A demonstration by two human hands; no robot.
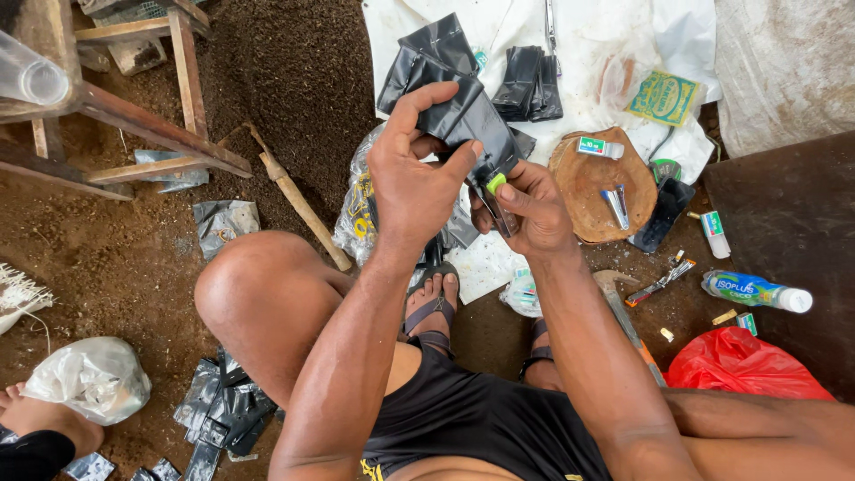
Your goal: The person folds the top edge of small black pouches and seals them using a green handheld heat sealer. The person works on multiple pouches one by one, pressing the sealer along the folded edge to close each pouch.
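My left hand [414, 174] pinches a folded black plastic bag [468, 120] between thumb and fingers, holding it up over my knees. My right hand [525, 209] grips a small tool with a green tip [495, 183] against the lower edge of that bag. Both hands touch the bag and meet just above my sandalled feet [434, 307]. More black bags [530, 82] lie on a white sheet [597, 44] beyond the hands.
A round wooden block [588, 191] with small tubes stands right of my hands. A plastic bottle [757, 291], red bag [739, 363], hammer [619, 298] lie right. A wooden stick [298, 200], wooden frame [134, 125], flattened black bags [223, 414], another person's foot [44, 419] are left.
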